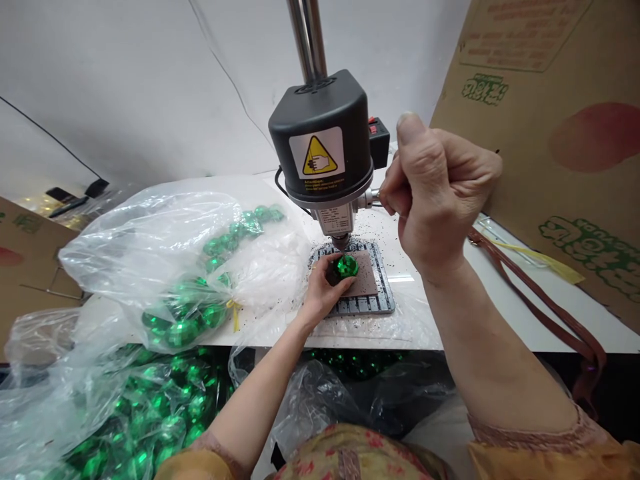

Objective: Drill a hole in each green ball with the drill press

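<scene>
Left hand (323, 288) and right hand (443, 187) are well apart, each closed on something different. The left pinches a shiny green ball (347, 266) between thumb and fingers, while the right is curled into a fist around the lever (371, 199) at the side of a drill press (320, 140). The ball sits on a flat board (369, 280) laid over the slotted metal base (385, 301), just below the drill's chuck (341, 242); whether a bit touches it cannot be made out. Being round, the ball shows no long axis. The left hand is at it; the right stands higher and off to the right, clear of it.

The left forearm reaches in low over the desk (420, 337), thumb on the ball's near side, fingers on its left and far side. The right forearm rises steeply, thumb uppermost. Dark specks dot the desk around the base.
</scene>
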A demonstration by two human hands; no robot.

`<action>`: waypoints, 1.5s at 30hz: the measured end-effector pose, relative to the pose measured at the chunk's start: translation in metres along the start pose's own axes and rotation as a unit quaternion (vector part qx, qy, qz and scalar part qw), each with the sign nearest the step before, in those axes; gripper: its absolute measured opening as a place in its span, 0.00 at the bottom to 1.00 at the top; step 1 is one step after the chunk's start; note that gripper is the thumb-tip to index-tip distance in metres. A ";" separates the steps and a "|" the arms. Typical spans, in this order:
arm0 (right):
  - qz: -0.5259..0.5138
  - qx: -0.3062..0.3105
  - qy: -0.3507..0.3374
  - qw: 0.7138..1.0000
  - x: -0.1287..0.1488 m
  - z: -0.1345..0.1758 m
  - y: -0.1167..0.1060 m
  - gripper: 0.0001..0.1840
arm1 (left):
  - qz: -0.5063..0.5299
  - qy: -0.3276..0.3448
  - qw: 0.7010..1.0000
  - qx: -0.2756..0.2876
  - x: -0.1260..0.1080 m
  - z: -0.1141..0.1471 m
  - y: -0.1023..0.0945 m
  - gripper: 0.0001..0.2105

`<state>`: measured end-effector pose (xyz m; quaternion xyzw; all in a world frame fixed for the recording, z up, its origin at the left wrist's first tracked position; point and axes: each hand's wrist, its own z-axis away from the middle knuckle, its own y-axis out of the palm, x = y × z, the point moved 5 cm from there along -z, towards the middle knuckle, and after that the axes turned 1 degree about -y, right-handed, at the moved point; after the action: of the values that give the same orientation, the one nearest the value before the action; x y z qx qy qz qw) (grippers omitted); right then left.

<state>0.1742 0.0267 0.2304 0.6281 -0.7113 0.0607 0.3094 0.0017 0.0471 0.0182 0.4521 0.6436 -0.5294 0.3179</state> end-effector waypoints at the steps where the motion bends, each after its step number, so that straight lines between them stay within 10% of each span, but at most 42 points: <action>1: 0.000 0.000 0.003 1.000 0.000 0.000 0.000 0.27 | -0.006 0.009 1.000 0.003 -0.001 0.000 0.001 0.24; 45: -0.025 -0.029 -0.142 0.989 -0.011 0.043 -0.017 0.20 | 0.060 0.022 0.998 0.002 -0.002 0.006 0.008 0.24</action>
<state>0.1745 0.0124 0.1853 0.6386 -0.7338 -0.0577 0.2248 0.0089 0.0412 0.0154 0.5018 0.6211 -0.5007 0.3343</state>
